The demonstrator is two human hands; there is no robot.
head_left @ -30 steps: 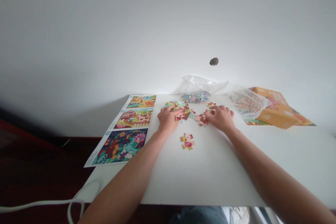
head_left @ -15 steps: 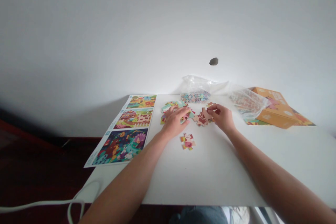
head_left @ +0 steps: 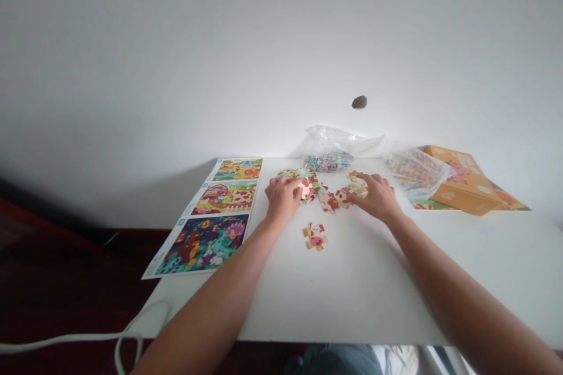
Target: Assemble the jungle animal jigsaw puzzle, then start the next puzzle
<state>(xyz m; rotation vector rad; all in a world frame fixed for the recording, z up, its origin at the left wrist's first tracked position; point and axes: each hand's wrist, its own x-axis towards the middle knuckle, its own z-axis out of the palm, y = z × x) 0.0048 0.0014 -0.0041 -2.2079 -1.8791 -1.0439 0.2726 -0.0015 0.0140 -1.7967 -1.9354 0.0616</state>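
My left hand point(head_left: 282, 199) is curled over the left end of a scattered group of jigsaw pieces point(head_left: 328, 199), with a pale pink piece point(head_left: 304, 187) at its fingertips. My right hand point(head_left: 376, 197) lies with its fingers spread on the right end of that group, over several reddish-brown and cream pieces point(head_left: 357, 184). Nearer to me, a small joined cluster of pink and yellow pieces point(head_left: 315, 237) lies between my hands, touched by neither. The hands hide part of the group.
A clear plastic bag of pieces point(head_left: 328, 160) lies at the back. Another plastic bag point(head_left: 416, 173) rests against an orange puzzle box point(head_left: 461, 184) on the right. Three printed picture sheets point(head_left: 202, 217) lie at the white table's left edge. A white cable point(head_left: 65, 340) hangs below.
My left hand has curled back toward the pile's left end and now has the pink piece at its fingertips. My right hand has shifted slightly right, its fingers spreading over the pieces.
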